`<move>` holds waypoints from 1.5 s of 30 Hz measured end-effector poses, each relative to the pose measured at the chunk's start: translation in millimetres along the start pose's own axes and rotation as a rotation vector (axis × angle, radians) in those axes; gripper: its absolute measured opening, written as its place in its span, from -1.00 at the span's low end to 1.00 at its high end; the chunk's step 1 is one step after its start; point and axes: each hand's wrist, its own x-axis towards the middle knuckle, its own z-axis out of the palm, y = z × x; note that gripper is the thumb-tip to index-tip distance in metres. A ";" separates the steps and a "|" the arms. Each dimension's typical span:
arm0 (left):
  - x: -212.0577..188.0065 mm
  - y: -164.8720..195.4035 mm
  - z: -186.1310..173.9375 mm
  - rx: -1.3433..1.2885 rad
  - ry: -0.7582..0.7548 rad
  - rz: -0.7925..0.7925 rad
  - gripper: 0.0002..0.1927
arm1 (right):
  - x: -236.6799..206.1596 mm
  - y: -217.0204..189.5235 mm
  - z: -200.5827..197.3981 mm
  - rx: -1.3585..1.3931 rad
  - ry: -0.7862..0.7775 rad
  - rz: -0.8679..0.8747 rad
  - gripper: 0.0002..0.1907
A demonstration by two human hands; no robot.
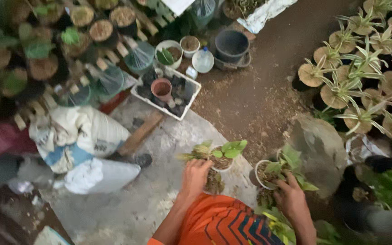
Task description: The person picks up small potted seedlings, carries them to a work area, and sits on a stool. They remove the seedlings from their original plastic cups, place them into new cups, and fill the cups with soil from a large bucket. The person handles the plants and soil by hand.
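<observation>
An orange garment with dark stripes point(225, 224) filled the bottom of the view, closest to the camera, with both bare forearms reaching forward from it. Far to the left, stuffed white sacks point(85, 136) lay on a pale sheet on the ground, below rows of round soil-filled pots point(100, 29). Right of the sacks, a white tray point(191, 97) held dark bits and a small terracotta pot point(161, 88). The left hand point(195, 176) was curled over the rim of a small potted plant point(223, 156) with light green leaves, fingers closed on it. Just to its right, the right hand point(290, 196) gripped a white pot point(265, 174) holding a leafy green plant, fingers wrapped around its near side. At far right stood a cluster of striped-leaf plants point(364, 68) in round brown pots.
</observation>
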 end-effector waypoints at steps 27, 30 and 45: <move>524.8 52.0 120.8 0.061 -0.085 0.173 -0.67 | 437.7 165.6 -151.9 0.054 0.202 0.037 -0.66; 572.2 90.1 147.4 0.012 -0.107 0.130 -0.78 | 477.0 185.4 -199.1 0.069 0.143 0.070 -0.63; 847.0 159.9 318.0 -0.050 -0.312 0.373 -0.74 | 655.3 313.5 -272.3 0.153 0.387 0.252 -0.54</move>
